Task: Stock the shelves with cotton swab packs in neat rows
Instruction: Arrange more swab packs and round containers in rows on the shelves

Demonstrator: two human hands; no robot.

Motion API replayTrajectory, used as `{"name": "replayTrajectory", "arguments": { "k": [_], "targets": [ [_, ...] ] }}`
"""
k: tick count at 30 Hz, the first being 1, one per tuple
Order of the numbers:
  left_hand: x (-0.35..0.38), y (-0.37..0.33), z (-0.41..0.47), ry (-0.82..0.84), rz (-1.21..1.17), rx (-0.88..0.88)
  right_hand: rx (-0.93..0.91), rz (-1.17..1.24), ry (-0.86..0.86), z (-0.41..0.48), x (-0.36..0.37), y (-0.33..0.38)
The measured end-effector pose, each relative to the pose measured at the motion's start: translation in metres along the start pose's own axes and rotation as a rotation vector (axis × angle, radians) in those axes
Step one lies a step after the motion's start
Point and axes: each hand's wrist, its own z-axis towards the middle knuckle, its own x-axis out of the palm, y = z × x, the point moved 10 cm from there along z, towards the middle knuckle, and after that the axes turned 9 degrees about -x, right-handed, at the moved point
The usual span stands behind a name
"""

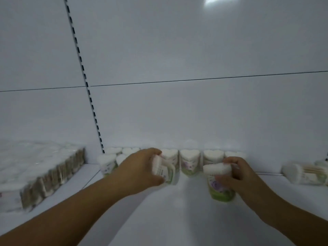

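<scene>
On the white shelf (177,215), between and beyond the two hands, a row of heart-topped cotton swab packs (189,163) stood upright against the back panel (195,112). The left hand (140,168) gripped a first pack (166,173), fingers curled over its top and thumb along its lower side. This pack was tilted and sat just in front of the left part of the row. The right hand (239,174) gripped a second pack (219,186), fingers wrapped over the white top and thumb across the printed label, with the green base lowest and nearest the camera. Whether either held pack touched the shelf could not be determined because of blur. The two hands were apart, with bare shelf and one upright pack of the row between them. Well to the left of the left hand lay a large wrapped bundle of swabs (42,172). Well to the right of the right hand, a round pack (300,174) lay on its side. Beyond the left hand, a slotted upright (88,100) ran up the panel.
</scene>
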Motion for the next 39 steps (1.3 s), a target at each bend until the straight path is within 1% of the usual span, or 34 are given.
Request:
{"name": "replayTrajectory", "arguments": {
  "k": [3,5,7,9,11,13,16,19,25,27,30,32,34,37,38,39],
  "targets": [
    [-0.013,0.022,0.019,0.004,0.177,0.029,-0.116,-0.306,0.081,0.007,0.045,-0.007],
    [-0.012,0.029,0.028,0.007,0.306,0.079,-0.177,-0.498,0.138,0.01,0.069,-0.013],
    [-0.008,0.029,0.034,-0.028,0.394,0.16,-0.252,-0.619,0.138,0.011,0.083,-0.013],
    [-0.002,0.027,0.036,-0.066,0.443,0.251,-0.397,-0.765,0.115,0.009,0.093,0.0],
    [0.005,0.025,0.036,-0.098,0.467,0.319,-0.506,-0.851,0.076,0.005,0.098,0.012],
    [0.01,0.026,0.038,-0.123,0.475,0.357,-0.561,-0.905,0.03,0.003,0.101,0.019],
    [0.016,0.029,0.044,-0.148,0.469,0.382,-0.624,-0.994,-0.003,0.0,0.111,0.025],
    [0.023,0.033,0.052,-0.115,0.449,0.368,-0.72,-1.104,-0.001,-0.005,0.122,0.034],
    [0.02,0.04,0.064,-0.134,0.46,0.322,-0.779,-1.163,-0.004,-0.005,0.129,0.037],
    [0.021,0.041,0.063,-0.128,0.445,0.329,-0.773,-1.163,-0.003,-0.001,0.132,0.036],
    [0.015,0.039,0.06,-0.11,0.394,0.349,-0.755,-1.216,0.038,0.008,0.141,0.032],
    [0.011,0.037,0.057,-0.057,0.341,0.35,-0.737,-1.232,0.09,0.009,0.144,0.029],
    [0.001,0.023,0.05,-0.077,0.295,0.41,-0.715,-1.21,0.149,0.005,0.137,0.027],
    [-0.018,-0.022,0.031,-0.196,0.145,0.482,-0.687,-1.199,0.191,-0.01,0.105,0.032],
    [-0.016,-0.042,0.025,-0.199,0.101,0.511,-0.696,-1.236,0.197,-0.017,0.09,0.035],
    [-0.007,-0.063,0.018,-0.167,0.068,0.55,-0.696,-1.275,0.197,-0.024,0.073,0.037]
  ]
}}
